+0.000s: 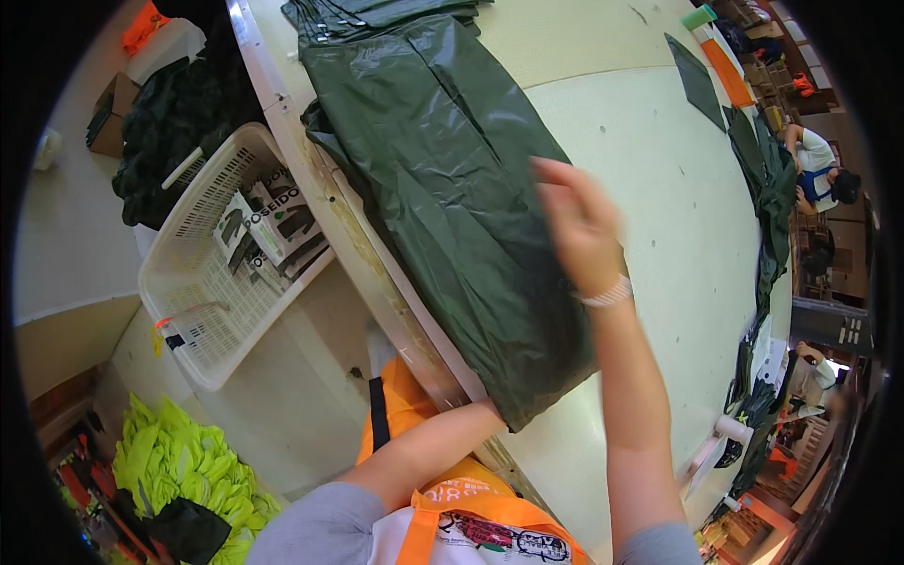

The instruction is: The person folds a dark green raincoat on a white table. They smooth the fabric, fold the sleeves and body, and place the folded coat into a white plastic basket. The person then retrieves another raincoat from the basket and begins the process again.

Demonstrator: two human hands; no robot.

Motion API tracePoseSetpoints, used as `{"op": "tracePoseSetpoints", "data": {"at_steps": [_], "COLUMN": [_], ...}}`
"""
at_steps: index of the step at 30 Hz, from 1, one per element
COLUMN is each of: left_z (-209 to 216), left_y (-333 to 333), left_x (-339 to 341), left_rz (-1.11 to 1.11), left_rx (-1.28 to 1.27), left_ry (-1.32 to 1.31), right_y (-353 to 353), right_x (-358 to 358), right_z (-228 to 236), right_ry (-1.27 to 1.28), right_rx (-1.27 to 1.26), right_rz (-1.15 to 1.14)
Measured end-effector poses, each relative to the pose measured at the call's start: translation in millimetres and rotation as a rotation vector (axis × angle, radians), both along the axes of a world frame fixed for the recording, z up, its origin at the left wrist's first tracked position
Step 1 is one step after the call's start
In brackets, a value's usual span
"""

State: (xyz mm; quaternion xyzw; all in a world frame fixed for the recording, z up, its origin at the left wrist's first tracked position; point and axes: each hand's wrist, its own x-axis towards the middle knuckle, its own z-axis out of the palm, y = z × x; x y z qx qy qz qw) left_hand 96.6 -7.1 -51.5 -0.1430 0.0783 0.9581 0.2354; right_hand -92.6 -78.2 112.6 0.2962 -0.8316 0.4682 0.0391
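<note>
A dark green, shiny waterproof garment [443, 179], folded into a long shape like rain trousers, lies along the left part of the pale table [659, 188]. My left forearm reaches to its near end, and my left hand is hidden beneath the fabric there. Over the garment's right edge is my right hand [584, 231], blurred by motion, its fingers stretched out with nothing seen in them. At the far end, a stack of similar dark green garments [377, 17] touches or lies just beyond the folded one.
Left of the table edge stands a white plastic basket [202, 348] with printed packets [273, 226]. Yellow-green garments [188, 457] are heaped at lower left, black fabric [179, 122] farther back. More dark green pieces [767, 198] line the table's right side. Other people [817, 169] work beyond.
</note>
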Motion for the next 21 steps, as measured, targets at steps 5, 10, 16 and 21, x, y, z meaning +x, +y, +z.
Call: {"op": "tracePoseSetpoints", "data": {"at_steps": [5, 10, 16, 21], "left_z": [19, 44, 109, 68], "left_y": [-2, -4, -54, -79], "left_x": [5, -3, -3, 53], "left_rz": [0.0, 0.021, -0.042, 0.073], "left_rx": [0.057, 0.08, 0.034, -0.552], "left_ry": [-0.07, -0.163, -0.386, -0.296], "right_y": [242, 243, 226, 223], "right_x": [38, 84, 81, 76], "right_z": [-51, -92, -80, -85], "right_ry": [-0.681, -0.354, -0.29, -0.16], "right_rx": [-0.079, 0.1, 0.211, 0.325], "right_rz": [-0.307, -0.522, -0.496, -0.475]}}
